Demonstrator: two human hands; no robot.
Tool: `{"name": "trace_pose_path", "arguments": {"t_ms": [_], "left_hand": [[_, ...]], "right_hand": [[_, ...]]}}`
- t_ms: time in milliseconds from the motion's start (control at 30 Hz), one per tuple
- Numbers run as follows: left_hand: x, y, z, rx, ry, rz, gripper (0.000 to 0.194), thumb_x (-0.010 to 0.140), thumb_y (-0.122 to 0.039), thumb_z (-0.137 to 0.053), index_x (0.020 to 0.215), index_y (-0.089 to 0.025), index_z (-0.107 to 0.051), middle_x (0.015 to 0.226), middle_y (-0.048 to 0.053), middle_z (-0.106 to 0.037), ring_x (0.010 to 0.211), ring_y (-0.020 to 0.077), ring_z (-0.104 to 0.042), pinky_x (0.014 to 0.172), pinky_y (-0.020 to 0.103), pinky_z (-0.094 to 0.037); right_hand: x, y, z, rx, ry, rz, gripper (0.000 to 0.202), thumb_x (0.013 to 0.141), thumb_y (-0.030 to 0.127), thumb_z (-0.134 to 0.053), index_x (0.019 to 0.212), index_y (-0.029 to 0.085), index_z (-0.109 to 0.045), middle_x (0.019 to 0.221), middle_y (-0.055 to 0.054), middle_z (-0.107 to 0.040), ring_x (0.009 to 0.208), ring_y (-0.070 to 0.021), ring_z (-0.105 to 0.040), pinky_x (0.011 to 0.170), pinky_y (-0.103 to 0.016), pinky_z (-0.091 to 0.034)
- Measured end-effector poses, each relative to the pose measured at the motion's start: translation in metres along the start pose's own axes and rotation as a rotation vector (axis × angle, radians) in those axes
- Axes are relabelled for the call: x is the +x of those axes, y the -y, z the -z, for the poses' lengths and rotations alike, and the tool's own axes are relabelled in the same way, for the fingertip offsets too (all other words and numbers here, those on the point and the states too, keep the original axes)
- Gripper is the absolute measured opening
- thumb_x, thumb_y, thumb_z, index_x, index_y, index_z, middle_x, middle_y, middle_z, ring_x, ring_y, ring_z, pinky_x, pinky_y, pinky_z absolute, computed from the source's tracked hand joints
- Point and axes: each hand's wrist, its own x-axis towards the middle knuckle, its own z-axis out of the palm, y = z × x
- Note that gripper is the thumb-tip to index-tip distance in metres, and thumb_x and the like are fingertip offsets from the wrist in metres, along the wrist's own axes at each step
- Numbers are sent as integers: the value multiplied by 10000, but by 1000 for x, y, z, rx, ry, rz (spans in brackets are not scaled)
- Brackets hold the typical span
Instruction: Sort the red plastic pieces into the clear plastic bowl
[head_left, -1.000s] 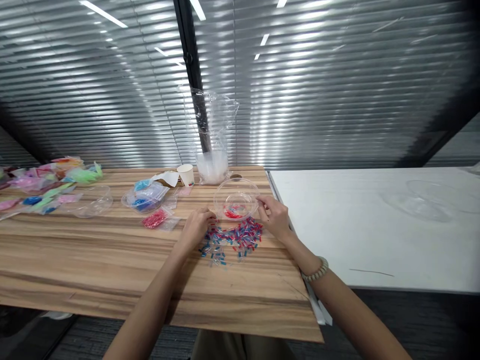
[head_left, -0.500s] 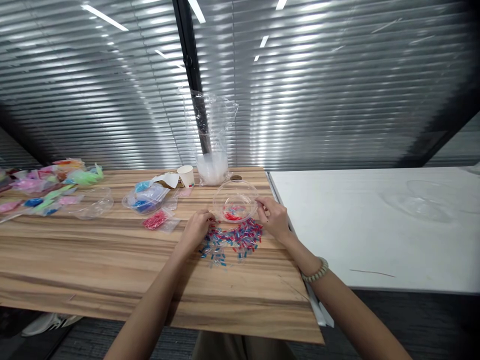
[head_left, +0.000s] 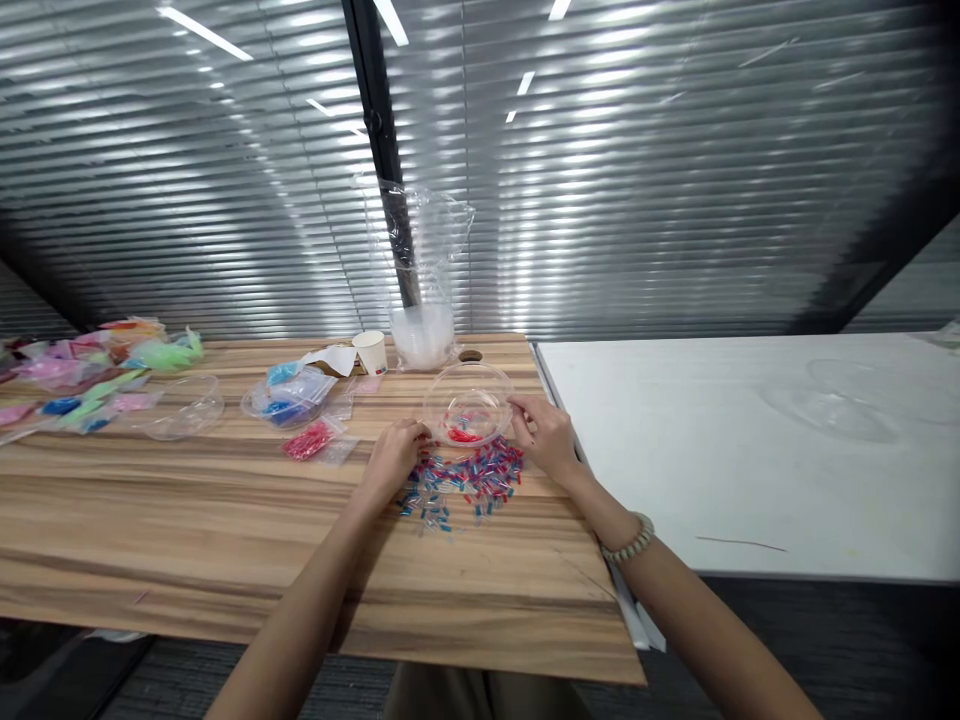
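A clear round plastic bowl (head_left: 469, 375) with red pieces in its bottom stands on the wooden table. My right hand (head_left: 543, 432) pinches the bowl's right rim between closed fingers. At the bowl's lower left is my left hand (head_left: 400, 452), fingers pressed together at the edge of the pile; what they hold, if anything, is too small to make out. In front of the bowl, between both hands, many small red, blue and clear pieces (head_left: 487, 475) lie loose in a heap.
Left of the hands lie a bag of red pieces (head_left: 307, 440), a clear container with blue bags (head_left: 289, 398) and colourful bags (head_left: 67, 370). Behind stand a paper cup (head_left: 370, 353) and a tall clear bag (head_left: 424, 335). A white table (head_left: 675, 480) adjoins at the right.
The view has shifted very slightly. A shoe at the lower left has mostly gone from sight. Both hands keep their places at the bowl and the pile.
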Motion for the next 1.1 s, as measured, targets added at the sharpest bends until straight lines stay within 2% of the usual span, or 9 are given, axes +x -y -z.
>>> {"name": "trace_pose_path", "arguments": {"t_ms": [200,400,533,667,867,1000,1100], "left_hand": [[2,7,-9,45,-9,-50,168,841,-157,-455,838,-162,-623,863,82,-633,844,210,-558,718,290,-402],[3,12,-19,-50,-61,-90,215,810,-80,-388,816,-159,-588,862,62,-586,841,182,-525,742,280,-407],[3,5,-12,-173,-180,-46,220,793,-58,-377,733,-156,-565,790,46,-558,753,158,-516,677,254,-414],[4,-2,-5,-332,-280,24,213,771,-61,-420,790,-146,-614,798,45,-600,759,153,-555,694,260,-446],[4,4,-2,-575,-320,209,203,745,-113,-525,884,-143,-669,884,66,-692,802,176,-639,755,302,-510],[5,5,4,-591,-427,266,166,745,-148,-558,854,-144,-683,853,66,-706,773,185,-655,742,314,-525],[2,-4,11,-501,-546,226,142,775,-205,-567,844,-158,-682,847,54,-706,782,183,-647,731,304,-515]], "right_hand": [[-1,-1,-1,-2,11,-3,208,797,110,-462,921,166,-619,844,-52,-693,687,-159,-632,612,-266,-479],[0,1,0,-1,23,-5,206,806,120,-455,917,171,-621,827,-51,-691,680,-160,-630,607,-266,-476],[-1,-1,-1,-4,29,-6,202,805,124,-459,923,167,-618,832,-53,-689,671,-160,-625,603,-268,-474],[-2,-1,-1,7,34,-22,215,796,116,-457,929,176,-614,840,-43,-687,663,-151,-620,595,-260,-472],[-2,-1,-1,1,36,-33,208,799,138,-453,913,181,-622,826,-48,-688,659,-157,-621,599,-267,-475],[-2,-1,-2,1,30,-26,205,796,134,-450,902,175,-620,836,-55,-688,663,-160,-623,598,-267,-477],[-2,0,-2,-1,31,-7,211,796,129,-444,906,174,-618,836,-55,-688,676,-163,-626,609,-271,-479]]}}
